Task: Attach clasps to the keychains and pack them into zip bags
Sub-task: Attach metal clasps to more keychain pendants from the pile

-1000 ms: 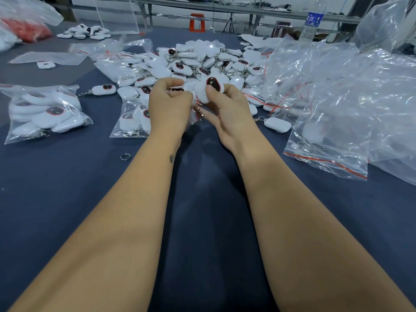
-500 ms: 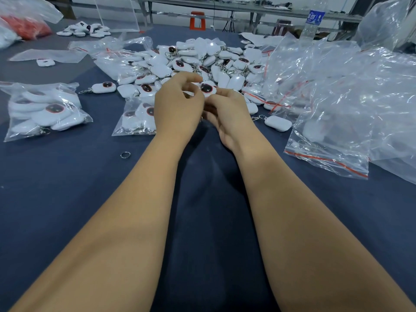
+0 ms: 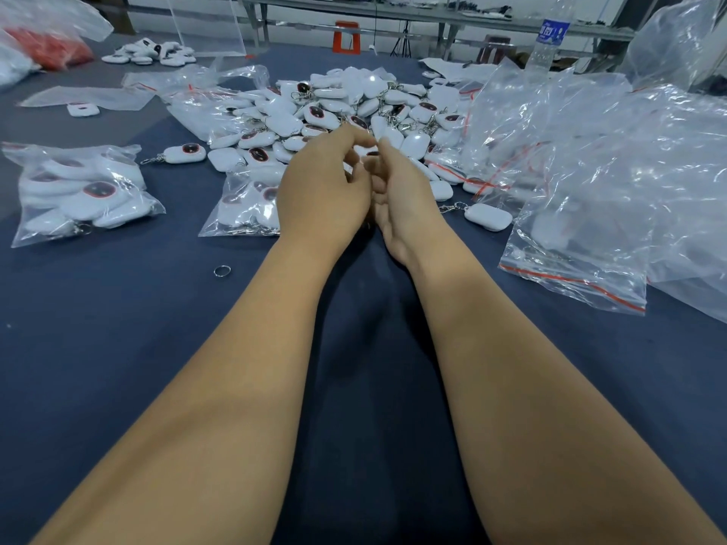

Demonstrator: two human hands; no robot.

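My left hand (image 3: 322,186) and my right hand (image 3: 401,194) meet at the near edge of a big pile of white keychains (image 3: 354,108) with dark, red-rimmed ovals. Their curled fingers close together around one keychain (image 3: 371,153); only a sliver of it shows between the fingertips. Its clasp is hidden. A filled zip bag (image 3: 244,206) lies partly under my left hand, and a second filled zip bag (image 3: 78,194) is at the left. One loose keychain with a clasp (image 3: 488,216) lies right of my right wrist, another (image 3: 185,153) left of the pile.
A heap of empty red-striped zip bags (image 3: 590,190) covers the right side of the blue table (image 3: 118,348). A small metal ring (image 3: 221,271) lies near my left forearm. At the back stand a water bottle (image 3: 547,45), more keychains (image 3: 149,55) and a bag of red items (image 3: 51,49).
The keychain plainly visible in my right hand's fingers a second ago is now almost hidden as both hands closed in around it. The hands shifted slightly toward me.
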